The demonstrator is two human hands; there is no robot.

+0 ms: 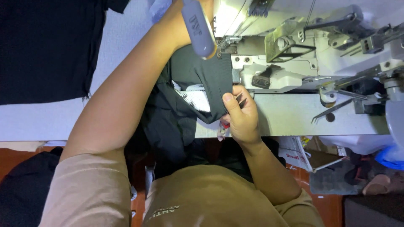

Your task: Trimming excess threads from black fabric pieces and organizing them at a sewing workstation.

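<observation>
A black garment piece (202, 77) with a white patterned band (194, 97) lies at the bed of a white industrial sewing machine (286, 63). My right hand (240, 115) pinches the near edge of the fabric, thumb on top, with something small and red tucked under its fingers. My left arm reaches far over the fabric toward the machine head; my left hand (181, 17) is mostly hidden behind a grey cylindrical object (198, 27), and its fingers cannot be made out.
A pile of black cloth (46, 46) lies on the grey table (38, 120) at the left. More dark fabric hangs off the table edge into my lap. Bags and clutter (320, 162) sit on the floor at the right.
</observation>
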